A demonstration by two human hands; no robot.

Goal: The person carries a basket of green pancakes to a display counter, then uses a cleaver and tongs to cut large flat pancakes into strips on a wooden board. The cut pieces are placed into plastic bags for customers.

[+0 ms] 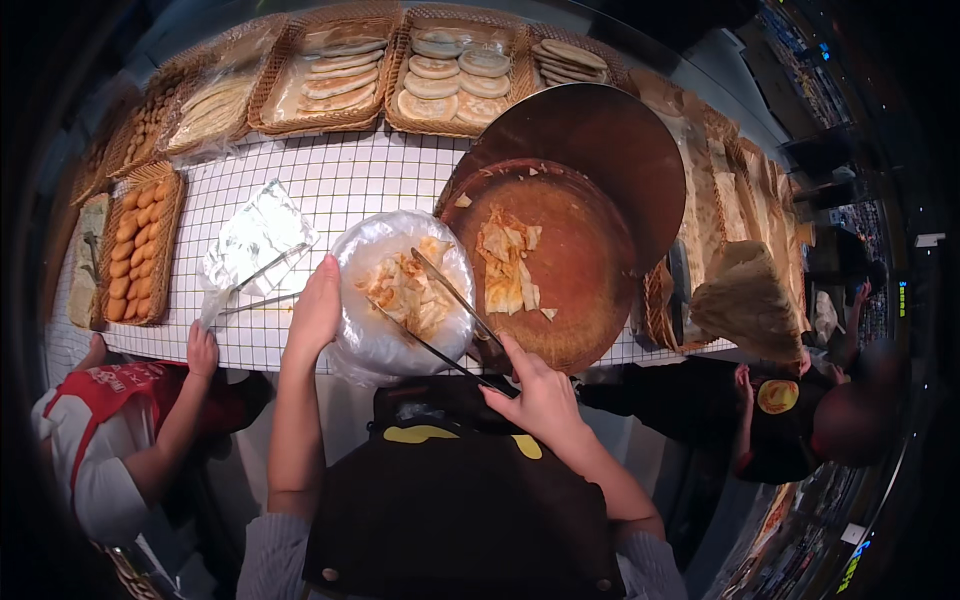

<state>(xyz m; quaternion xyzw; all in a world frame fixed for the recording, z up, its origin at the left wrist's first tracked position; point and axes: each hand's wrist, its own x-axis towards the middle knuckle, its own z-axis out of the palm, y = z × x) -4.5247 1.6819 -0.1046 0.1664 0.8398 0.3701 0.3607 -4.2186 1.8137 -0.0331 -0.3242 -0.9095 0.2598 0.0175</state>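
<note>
My left hand (319,307) steadies the left rim of a round dish covered in clear plastic (360,349). Torn or cut pieces of browned flatbread (405,289) are heaped in it. A pair of metal tongs (457,292) is in my right hand (541,397); the tongs stand spread, their tips at the heaped pieces. Right of the dish, more flatbread pieces (506,262) and crumbs lie on a round wooden chopping board (585,277). Behind the board rises a large dark round sheet or lid (600,135).
Wicker baskets of flatbreads (457,75) line the back. A basket of small golden rolls (139,247) stands left. One co-worker's hand (201,349) is beside other tongs (270,268) and a foil bag (262,232). Another person (780,412) is near a brown paper bag (750,300).
</note>
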